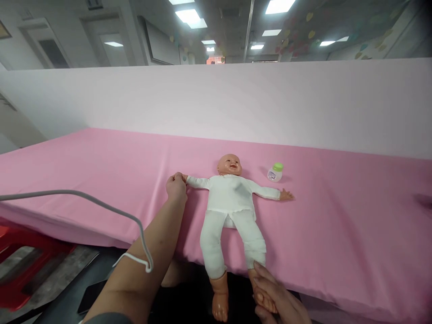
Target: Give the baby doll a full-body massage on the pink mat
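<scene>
1. A tan plastic baby doll in a white long-sleeved top and white trousers (231,193) is seen lying face up on a pink cloth-covered surface (337,216). Its head is pointed toward the white upright panel (236,99) behind; its arms are spread to both sides, and its feet are extended past the front edge.
2. The left hand (176,186) is closed, its fingers curled; the doll's hand on that side is held in it, with the sleeve stretched out straight.
3. The right hand (278,297) is partly curled round the doll's foot on the right, which is held between fingers and thumb. Fingertips are placed near the trouser cuff and ankle. Firmness of grip cannot be told.
4. The doll's other foot and other hand are left free.
5. A small whitish bottle with a green cap (275,173) is placed near the doll's head, above its outstretched right-side arm as viewed.
6. A pale grey cable (111,208) is seen crossing before the left forearm.
7. A red plastic stool (32,252) is partly shown at lower left.
</scene>
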A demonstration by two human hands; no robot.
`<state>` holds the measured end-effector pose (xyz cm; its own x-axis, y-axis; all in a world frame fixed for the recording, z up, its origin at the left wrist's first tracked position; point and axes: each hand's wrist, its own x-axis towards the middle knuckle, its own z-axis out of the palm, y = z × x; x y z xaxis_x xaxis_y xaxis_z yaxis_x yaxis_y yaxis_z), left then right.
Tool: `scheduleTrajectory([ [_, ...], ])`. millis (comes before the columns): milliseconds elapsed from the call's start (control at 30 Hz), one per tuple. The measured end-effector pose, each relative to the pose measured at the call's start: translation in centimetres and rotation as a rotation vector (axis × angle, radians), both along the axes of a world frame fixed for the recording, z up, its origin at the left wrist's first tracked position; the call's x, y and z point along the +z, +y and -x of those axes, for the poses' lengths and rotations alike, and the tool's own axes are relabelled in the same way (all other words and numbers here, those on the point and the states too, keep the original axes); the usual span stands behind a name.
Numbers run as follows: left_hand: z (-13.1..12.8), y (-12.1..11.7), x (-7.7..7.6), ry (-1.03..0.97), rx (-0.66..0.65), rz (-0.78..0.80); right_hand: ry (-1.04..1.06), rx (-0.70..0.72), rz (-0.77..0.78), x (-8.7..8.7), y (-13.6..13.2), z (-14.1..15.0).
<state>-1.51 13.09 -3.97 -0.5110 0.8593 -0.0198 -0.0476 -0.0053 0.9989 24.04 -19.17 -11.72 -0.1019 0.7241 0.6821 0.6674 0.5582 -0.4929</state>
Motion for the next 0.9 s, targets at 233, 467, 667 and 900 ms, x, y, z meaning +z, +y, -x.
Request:
scheduleTrajectory([
  [233,-0.3,-0.4,0.4,0.004,0.026,-0.003,-0.002,-0.019,-0.009,0.1,0.2,-0.2],
  [467,-2.7,-3.8,1.5,0.275,-0.193,-0.334,0.003,0.002,-0.09,3.9,1.8,0.0],
  [667,-4.7,-5.9,1.2,0.733,-0.352,-0.556,0.009,0.007,-0.037,6.4,4.4,-0.2],
  [900,-4.9,-6.5,0.8,0.952,-0.605,-0.736,0.036,0.015,-0.005,7.7,8.4,-0.2],
])
